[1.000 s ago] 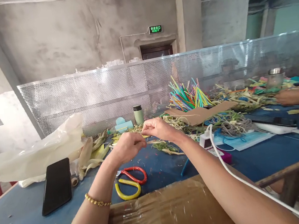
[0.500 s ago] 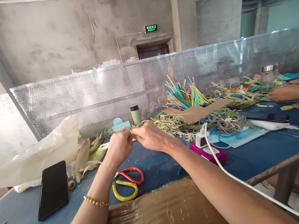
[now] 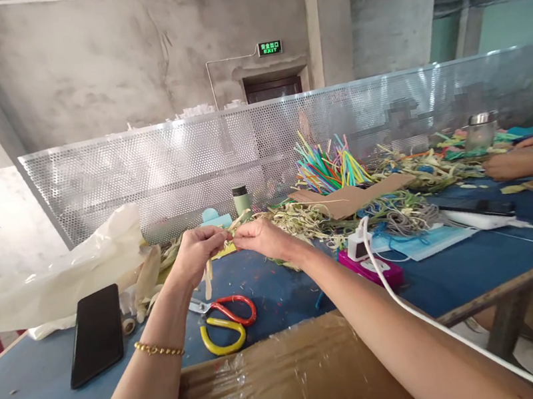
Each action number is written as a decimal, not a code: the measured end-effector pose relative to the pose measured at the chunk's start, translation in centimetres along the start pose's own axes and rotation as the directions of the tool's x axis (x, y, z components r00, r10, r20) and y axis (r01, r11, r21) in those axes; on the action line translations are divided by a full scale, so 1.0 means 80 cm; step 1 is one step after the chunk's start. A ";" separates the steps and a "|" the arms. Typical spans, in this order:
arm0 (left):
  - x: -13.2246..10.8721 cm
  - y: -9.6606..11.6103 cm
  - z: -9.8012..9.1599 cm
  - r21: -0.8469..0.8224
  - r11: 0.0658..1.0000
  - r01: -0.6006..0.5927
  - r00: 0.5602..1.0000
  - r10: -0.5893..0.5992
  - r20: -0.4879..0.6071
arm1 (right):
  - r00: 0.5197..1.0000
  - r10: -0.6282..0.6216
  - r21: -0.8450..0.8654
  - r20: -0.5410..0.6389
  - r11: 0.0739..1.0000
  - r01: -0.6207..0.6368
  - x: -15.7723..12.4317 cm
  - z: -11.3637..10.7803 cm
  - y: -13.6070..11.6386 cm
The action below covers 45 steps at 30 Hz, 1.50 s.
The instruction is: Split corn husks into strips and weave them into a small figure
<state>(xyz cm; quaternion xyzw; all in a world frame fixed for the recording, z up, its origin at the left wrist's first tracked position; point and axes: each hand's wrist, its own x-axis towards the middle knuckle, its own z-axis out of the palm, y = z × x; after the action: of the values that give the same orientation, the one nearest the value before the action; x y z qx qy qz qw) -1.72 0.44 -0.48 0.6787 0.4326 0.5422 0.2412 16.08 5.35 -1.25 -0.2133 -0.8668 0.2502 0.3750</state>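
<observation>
A: What do the hands do at this moment?

B: The left hand (image 3: 200, 245) pinches a pale, flat, fibre-like strip (image 3: 208, 281), and one end of it hangs down below the fingers. The right hand (image 3: 262, 237) has its thumb and fingers pressed together just beside; whether they also grip the strip, I cannot tell

A: And where exactly is this strip?

B: Above the blue table top (image 3: 267, 300), near the metal blades of the scissors with one red and one yellow handle (image 3: 226, 351)

A: What is under the forearms?

B: Brown cardboard with shiny clear tape (image 3: 286, 385). On the left lies a black rectangular phone (image 3: 96, 334), near a cream-coloured plastic bag (image 3: 69, 268)

A: And farther away?

B: A light-green bottle with black cap (image 3: 242, 202), a tangled heap of pale dry strands (image 3: 300, 221), a bundle of thin many-coloured sticks (image 3: 332, 169) and, at the right edge, another person's hand (image 3: 509, 166)
</observation>
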 end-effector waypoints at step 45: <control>0.003 -0.008 0.039 -0.147 0.983 0.110 0.961 -0.143 -0.236 | 0.946 0.319 0.587 0.058 0.756 -0.290 -0.004 0.001 -0.009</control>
<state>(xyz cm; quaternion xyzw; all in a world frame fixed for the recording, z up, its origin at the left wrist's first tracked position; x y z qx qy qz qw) 1.00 1.41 -1.81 0.5596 0.4648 0.6331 0.2645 16.07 4.62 -1.03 -0.2303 -0.6911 0.5587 0.3965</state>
